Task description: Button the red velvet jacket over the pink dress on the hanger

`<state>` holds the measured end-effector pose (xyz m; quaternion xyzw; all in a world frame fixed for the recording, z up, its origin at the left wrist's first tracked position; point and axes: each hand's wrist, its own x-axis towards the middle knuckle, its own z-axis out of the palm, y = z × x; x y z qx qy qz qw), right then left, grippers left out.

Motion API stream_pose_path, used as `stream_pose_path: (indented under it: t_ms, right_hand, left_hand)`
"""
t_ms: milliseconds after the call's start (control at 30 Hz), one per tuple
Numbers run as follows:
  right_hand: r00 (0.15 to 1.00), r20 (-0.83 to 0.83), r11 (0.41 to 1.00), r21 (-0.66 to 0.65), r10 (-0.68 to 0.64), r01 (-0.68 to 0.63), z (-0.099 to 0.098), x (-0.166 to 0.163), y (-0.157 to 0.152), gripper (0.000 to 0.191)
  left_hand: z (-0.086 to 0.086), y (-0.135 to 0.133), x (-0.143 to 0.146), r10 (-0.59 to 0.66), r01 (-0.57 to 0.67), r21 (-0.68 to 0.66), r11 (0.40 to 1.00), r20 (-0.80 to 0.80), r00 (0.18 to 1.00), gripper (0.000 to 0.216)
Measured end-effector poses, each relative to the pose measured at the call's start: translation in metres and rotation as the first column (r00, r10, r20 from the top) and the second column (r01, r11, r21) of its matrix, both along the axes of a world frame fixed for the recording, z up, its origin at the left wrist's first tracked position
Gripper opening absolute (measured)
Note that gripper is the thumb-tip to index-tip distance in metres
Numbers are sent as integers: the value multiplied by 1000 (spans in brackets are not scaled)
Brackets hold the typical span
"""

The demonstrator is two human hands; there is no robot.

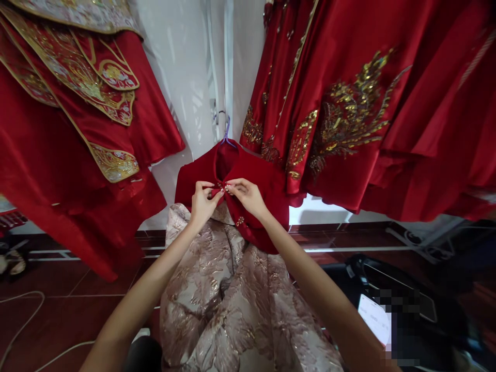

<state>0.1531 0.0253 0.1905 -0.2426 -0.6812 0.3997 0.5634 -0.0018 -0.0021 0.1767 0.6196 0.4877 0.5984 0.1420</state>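
Note:
A short red jacket [267, 181] hangs on a purple hanger [227, 135] over a pale pink-gold floral brocade dress [232, 310]. Both my hands meet at the jacket's front just below its collar. My left hand [203, 202] pinches the left front edge near a small ornamental button fastening [220, 185]. Against it from the other side, my right hand [248, 196] pinches the right front edge. Whether the fastening is joined is hidden by my fingertips. Lower on the right front, a second ornamental fastening [240, 221] shows, and the front gapes apart there.
Red gold-embroidered garments [112, 77] hang at left, and red skirts with gold sequins [356, 113] hang at right. A white metal rack post [228, 62] stands behind. At lower right lie a lit phone [374, 318] and a black case-like object [403, 289]. A white cable [23, 320] crosses the floor.

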Motion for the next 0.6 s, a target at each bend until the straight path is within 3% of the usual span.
stream_pose_path:
  t_ms: [200, 367, 600]
  right_hand:
    - [995, 54, 994, 83, -82, 78, 2, -3, 0, 26]
    - [990, 2, 982, 123, -142, 140, 2, -1, -10, 24]
    - [996, 3, 986, 141, -92, 90, 4, 5, -14, 31]
  left_hand:
    - [12, 0, -2, -59, 52, -41, 998, -210, 976, 15]
    - [31, -15, 2, -96, 100, -5, 995, -342, 935, 13]
    - [39, -20, 4, -67, 77, 6, 997, -415, 907, 13]
